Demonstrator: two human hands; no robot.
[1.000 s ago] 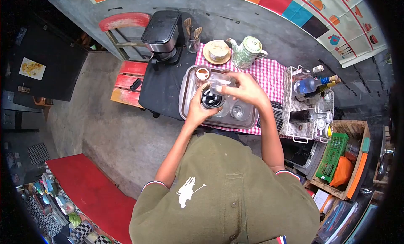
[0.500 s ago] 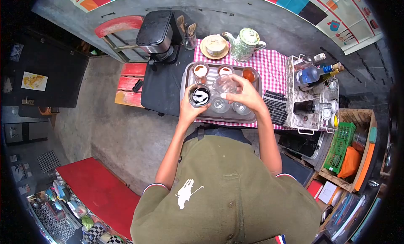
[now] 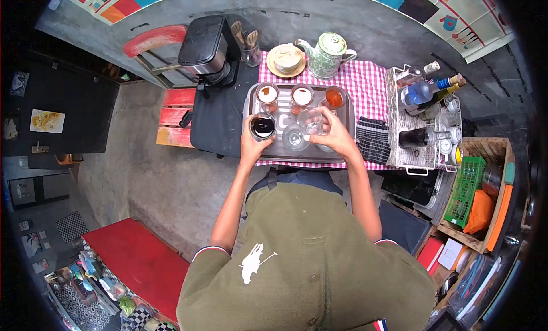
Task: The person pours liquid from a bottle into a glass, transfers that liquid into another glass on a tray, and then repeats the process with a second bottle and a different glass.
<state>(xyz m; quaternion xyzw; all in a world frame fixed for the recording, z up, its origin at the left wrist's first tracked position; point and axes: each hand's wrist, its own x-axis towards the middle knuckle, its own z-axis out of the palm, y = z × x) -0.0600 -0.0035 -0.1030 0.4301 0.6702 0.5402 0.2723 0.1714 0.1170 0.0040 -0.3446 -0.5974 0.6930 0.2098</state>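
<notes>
My left hand is wrapped round a glass of dark liquid at the left side of a grey-brown tray. In my right hand is a clear empty glass, tilted, above the tray's middle. An empty glass stands on the tray between my hands; another is partly hidden under my right hand. Along the tray's back edge are a left glass with a white top, a middle glass with a white top and a glass of amber liquid.
Behind the tray stand a green teapot, a lidded bowl on a saucer and a utensil jar. A coffee maker is at the left. On the right are a dark cloth and a white rack with bottles.
My left hand has shifted slightly left with the dark drink. The clear glass in my right hand has moved a little right and down, and its tilt has changed.
</notes>
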